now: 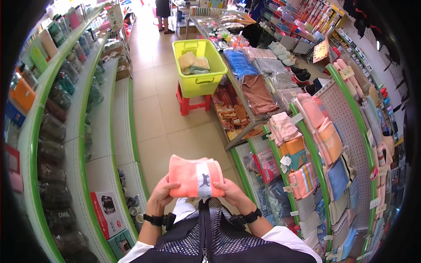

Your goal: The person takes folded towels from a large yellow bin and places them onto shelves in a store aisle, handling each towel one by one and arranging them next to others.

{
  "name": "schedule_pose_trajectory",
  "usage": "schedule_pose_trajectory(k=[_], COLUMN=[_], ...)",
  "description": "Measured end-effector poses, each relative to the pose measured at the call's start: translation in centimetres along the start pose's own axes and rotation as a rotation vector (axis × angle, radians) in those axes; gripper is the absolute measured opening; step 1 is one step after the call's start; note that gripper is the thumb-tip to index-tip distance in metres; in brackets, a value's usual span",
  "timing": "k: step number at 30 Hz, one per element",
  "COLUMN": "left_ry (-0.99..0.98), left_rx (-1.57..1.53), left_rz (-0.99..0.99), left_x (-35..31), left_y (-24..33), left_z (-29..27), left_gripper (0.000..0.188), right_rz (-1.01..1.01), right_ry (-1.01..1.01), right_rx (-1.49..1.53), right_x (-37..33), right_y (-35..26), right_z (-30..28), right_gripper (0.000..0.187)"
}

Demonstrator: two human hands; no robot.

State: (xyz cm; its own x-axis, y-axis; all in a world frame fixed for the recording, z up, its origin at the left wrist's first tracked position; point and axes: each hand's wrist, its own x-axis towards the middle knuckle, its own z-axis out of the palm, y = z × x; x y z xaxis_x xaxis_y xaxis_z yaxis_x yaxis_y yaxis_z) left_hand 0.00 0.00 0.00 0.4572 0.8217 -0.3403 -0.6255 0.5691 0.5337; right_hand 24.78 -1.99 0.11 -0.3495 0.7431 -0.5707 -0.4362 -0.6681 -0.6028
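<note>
A folded coral-pink towel (185, 175) with a pale band and a dark animal figure is held up in front of my chest. My left hand (163, 189) grips its left edge, thumb on the front. On the opposite edge, my right hand (230, 191) pinches it the same way. Fingers behind the towel are hidden. Farther ahead, a yellow-green plastic bin (202, 83) rests on a red stool (186, 106). Several folded cloths (193, 62) in cream and grey-green lie inside the bin.
Green-edged shelves on the right carry folded towels (302, 180). Shelves on the left hold cups and bottles (61, 94), with a boxed item (107, 215) low down. Beyond the bin, a table holds packaged cloths (261, 94). A person (163, 13) stands far down the tiled aisle (151, 118).
</note>
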Motion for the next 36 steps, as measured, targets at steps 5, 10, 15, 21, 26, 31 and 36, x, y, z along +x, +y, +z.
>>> schedule_pose_trajectory(k=[5,10,15,21,26,31,36], left_ry=[-0.049,-0.046,0.034,0.125,0.216,0.263,0.273], left_rx=[0.071,0.071,0.089,0.025,0.081,0.154,0.144], left_rz=[-0.057,-0.038,-0.117,-0.081,-0.001,0.033,-0.021], left_x=[9.2,16.7,23.6,33.3,42.2,52.9,62.4], left_y=[8.0,13.0,15.8,21.5,27.8,32.9,36.0], left_z=[-0.5,-0.3,-1.9,-2.3,1.7,3.6,4.3], left_gripper=[0.063,0.058,0.058,0.057,0.056,0.056,0.054], right_rz=[-0.138,-0.159,-0.027,-0.012,-0.041,-0.016,0.012], right_ry=[-0.046,0.084,0.058,-0.049,-0.126,-0.143,-0.041], right_rx=[-0.105,-0.035,0.016,-0.021,-0.138,-0.283,-0.207], right_x=[7.5,13.1,20.3,31.1,39.1,46.3,52.4], right_y=[-6.1,-11.5,-15.8,-25.2,-35.5,-46.3,-51.0], right_z=[1.1,2.3,0.8,-0.3,-0.6,-2.0,-4.9], right_gripper=[0.037,0.03,0.032,0.031,0.034,0.036,0.033])
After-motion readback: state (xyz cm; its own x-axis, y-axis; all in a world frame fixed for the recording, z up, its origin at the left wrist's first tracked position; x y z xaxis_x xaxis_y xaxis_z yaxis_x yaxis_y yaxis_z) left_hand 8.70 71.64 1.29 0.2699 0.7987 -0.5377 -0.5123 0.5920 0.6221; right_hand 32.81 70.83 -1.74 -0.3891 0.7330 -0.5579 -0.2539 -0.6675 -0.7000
